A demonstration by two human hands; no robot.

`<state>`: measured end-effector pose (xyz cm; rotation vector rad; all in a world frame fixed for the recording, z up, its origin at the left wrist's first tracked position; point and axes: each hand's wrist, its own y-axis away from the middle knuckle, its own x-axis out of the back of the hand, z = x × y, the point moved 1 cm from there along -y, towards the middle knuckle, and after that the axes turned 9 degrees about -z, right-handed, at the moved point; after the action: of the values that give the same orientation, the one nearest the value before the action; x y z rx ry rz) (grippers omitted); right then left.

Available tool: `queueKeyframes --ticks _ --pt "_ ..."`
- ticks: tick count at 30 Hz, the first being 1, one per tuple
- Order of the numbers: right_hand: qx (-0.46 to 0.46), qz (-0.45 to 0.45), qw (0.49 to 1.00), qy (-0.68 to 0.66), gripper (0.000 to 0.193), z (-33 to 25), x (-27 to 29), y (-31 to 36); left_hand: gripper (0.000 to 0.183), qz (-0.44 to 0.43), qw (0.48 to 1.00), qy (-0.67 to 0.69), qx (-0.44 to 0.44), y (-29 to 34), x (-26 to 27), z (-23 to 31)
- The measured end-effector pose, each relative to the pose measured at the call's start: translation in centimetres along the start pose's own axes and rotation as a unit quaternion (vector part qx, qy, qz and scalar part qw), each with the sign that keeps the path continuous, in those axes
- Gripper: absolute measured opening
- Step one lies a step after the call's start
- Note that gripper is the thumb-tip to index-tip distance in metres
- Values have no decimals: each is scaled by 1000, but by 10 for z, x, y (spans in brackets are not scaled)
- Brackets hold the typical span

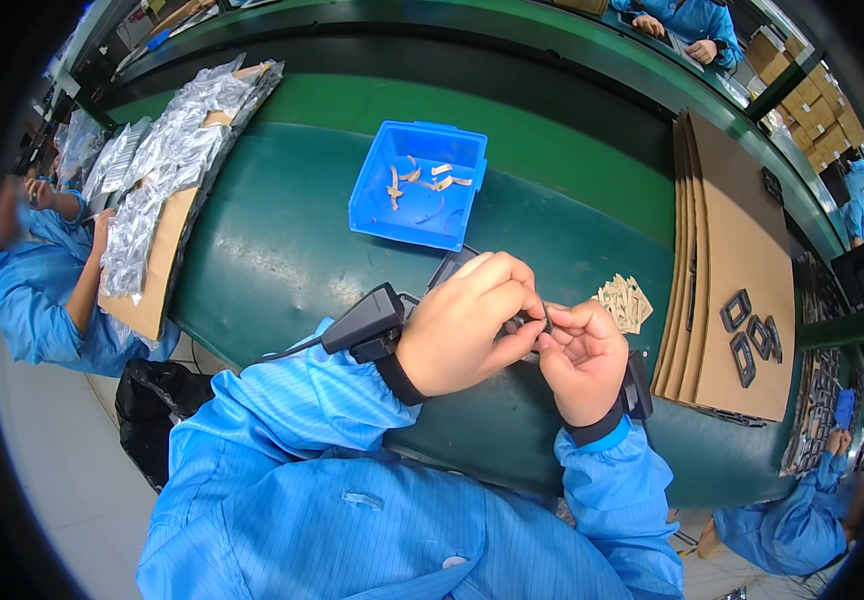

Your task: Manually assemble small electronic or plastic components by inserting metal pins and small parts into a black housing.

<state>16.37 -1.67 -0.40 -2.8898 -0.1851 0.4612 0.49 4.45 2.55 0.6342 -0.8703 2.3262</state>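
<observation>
My left hand and my right hand meet over the green table, just nearer to me than the blue bin. Their fingertips are pinched together on a small dark piece, mostly covered by the fingers, so its kind does not show. Several curled tan and white strips lie inside the blue plastic bin. Beyond my right hand sits a loose pile of flat, pale strips. Each wrist carries a dark band, and a black device with a cable is strapped at the left one.
Upright cardboard sheets stand at the right, with several small black frames on them. At the left, clear plastic bags cover a cardboard-edged stack. Co-workers in blue sit left, right and across the far side.
</observation>
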Motion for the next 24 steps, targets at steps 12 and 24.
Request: queueKeyframes --ticks 12,24 --pt "1 6 1000 15 28 4 0 1 21 8 998 -57 -7 0 -1 2" --pt "3 8 1000 14 30 5 0 1 19 11 996 -89 7 0 -6 4"
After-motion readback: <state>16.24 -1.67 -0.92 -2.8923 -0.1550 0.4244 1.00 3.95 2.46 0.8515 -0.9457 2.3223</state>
